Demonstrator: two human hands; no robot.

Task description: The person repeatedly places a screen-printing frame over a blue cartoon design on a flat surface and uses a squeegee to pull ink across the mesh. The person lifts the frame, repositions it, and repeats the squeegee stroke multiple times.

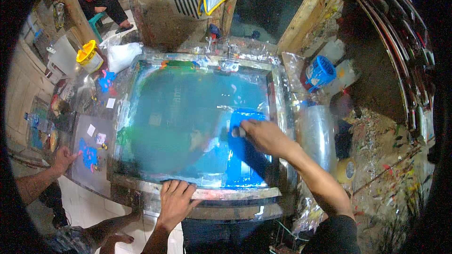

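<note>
A large framed printing screen [188, 122] with green-blue mesh lies before me. My left hand [176, 200] is bent over its front bar [226, 193], fingers closed on the wood and thumb off to the right. On the right part of the mesh spreads wet, bright blue ink [247, 178]. Above this ink my right hand [262, 137] is closed around a small tool with a pale rounded end [238, 132]; the rest of it hides in the fist and blur, so I cannot tell its kind. A dark shadow falls under that hand.
Left of the screen, another person's hand [63, 159] touches a board with a blue cut-out figure [88, 154]. A yellow bucket [89, 56] and white bag [123, 56] stand far left. At right are a blue-rimmed bucket [321, 72], a clear plastic roll [317, 131] and stacked frames [398, 51].
</note>
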